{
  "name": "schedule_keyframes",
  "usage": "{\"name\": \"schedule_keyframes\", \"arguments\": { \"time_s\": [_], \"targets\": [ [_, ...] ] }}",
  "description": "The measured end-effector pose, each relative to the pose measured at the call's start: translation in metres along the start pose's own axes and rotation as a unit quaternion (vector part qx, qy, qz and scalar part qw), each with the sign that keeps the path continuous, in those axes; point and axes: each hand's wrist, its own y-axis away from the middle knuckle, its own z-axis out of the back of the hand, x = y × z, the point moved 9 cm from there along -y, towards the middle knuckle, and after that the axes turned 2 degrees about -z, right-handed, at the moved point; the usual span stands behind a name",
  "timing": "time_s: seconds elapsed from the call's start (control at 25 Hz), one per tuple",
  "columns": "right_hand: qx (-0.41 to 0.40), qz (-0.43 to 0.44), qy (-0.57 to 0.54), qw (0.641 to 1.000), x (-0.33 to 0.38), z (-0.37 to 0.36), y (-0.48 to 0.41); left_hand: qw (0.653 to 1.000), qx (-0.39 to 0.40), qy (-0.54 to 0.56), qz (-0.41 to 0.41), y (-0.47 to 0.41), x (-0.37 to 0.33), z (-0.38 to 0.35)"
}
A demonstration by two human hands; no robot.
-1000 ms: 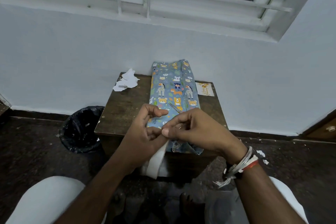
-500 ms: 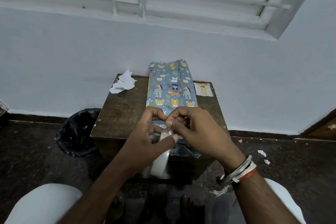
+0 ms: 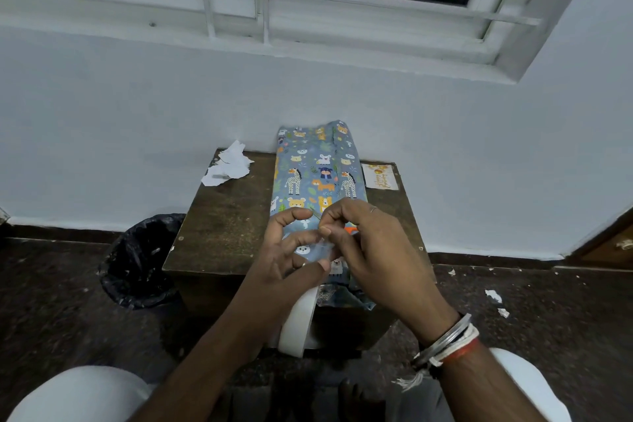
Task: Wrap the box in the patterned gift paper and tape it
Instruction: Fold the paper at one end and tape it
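A long box wrapped in blue animal-print gift paper [image 3: 318, 175] lies lengthwise on a small brown table [image 3: 226, 226], its near end overhanging the front edge with loose paper. Both hands hover over that near end. My left hand [image 3: 284, 260] holds a white tape roll [image 3: 298, 322], which hangs below the palm. My right hand [image 3: 373, 250] pinches the free end of a clear tape strip [image 3: 323, 247] between thumb and fingertips. The strip spans the short gap between the two hands. The box's near top face is partly hidden by the hands.
Torn white paper [image 3: 227, 164] lies at the table's back left corner and a small printed card [image 3: 378, 176] at the back right. A black-lined bin [image 3: 144, 260] stands on the floor left of the table. Paper scraps [image 3: 493, 295] dot the floor at right. A wall rises directly behind.
The hands were pressed together at the roll; now they have parted slightly and a short length of clear tape shows between them. The wrapped box has not moved.
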Motion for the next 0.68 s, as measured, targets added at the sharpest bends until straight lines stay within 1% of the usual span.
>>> {"name": "schedule_keyframes", "arguments": {
  "time_s": [0.16, 0.4, 0.68],
  "targets": [
    [-0.015, -0.001, 0.01, 1.0, -0.004, -0.003, -0.002, 0.999, -0.026, 0.03, 0.021, 0.003, 0.001, 0.002],
    [-0.032, 0.031, 0.056, 0.997, 0.006, -0.004, 0.0, 0.997, -0.035, 0.038, 0.059, 0.004, 0.007, 0.005],
    [-0.019, 0.004, 0.066, 0.998, -0.006, -0.01, -0.003, 0.995, -0.033, 0.072, 0.06, 0.004, 0.005, 0.004]
  ]
}}
